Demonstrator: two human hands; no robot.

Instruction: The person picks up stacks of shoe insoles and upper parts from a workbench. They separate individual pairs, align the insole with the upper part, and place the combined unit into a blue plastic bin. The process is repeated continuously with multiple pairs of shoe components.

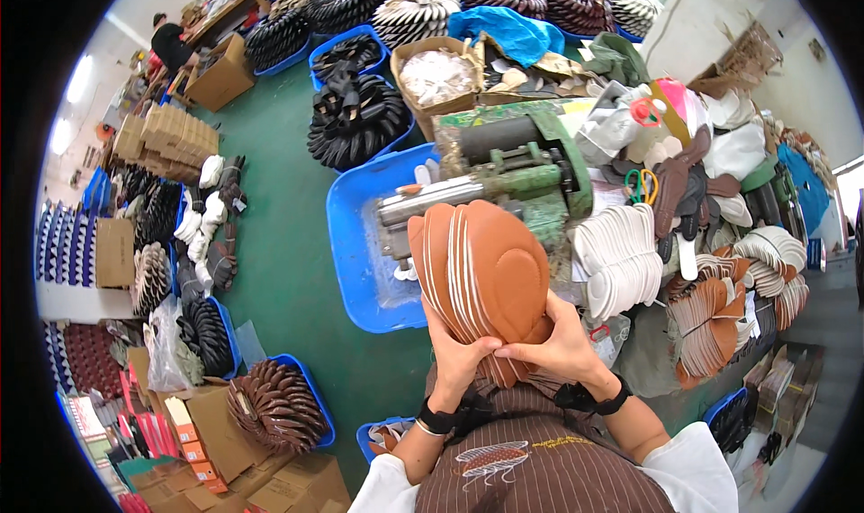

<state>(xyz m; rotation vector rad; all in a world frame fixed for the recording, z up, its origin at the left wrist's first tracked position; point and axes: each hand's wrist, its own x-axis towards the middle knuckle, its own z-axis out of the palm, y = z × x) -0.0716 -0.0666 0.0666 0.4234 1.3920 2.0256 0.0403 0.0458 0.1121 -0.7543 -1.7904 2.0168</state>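
Note:
A stack of tan-brown insoles (504, 279) with white undersides is held upright in front of my apron, heel ends down. My left hand (457, 351) is closed round the stack's lower left side. On the other side my right hand (565, 344) grips it, and the two thumbs meet at the near face. Just beyond the stack lies a green machine (549, 175) with a shiny metal roller (441, 198); the stack covers part of it. A blue tub (346, 283) sits beneath the roller, at its left.
Right of the machine are pale insoles (619, 256), scissors with green and orange handles (643, 187) and more bundled brown insoles (706, 328). Blue tubs of dark insoles (358, 121) stand beyond. Cardboard boxes (211, 432) are at lower left. A person (169, 43) is far off.

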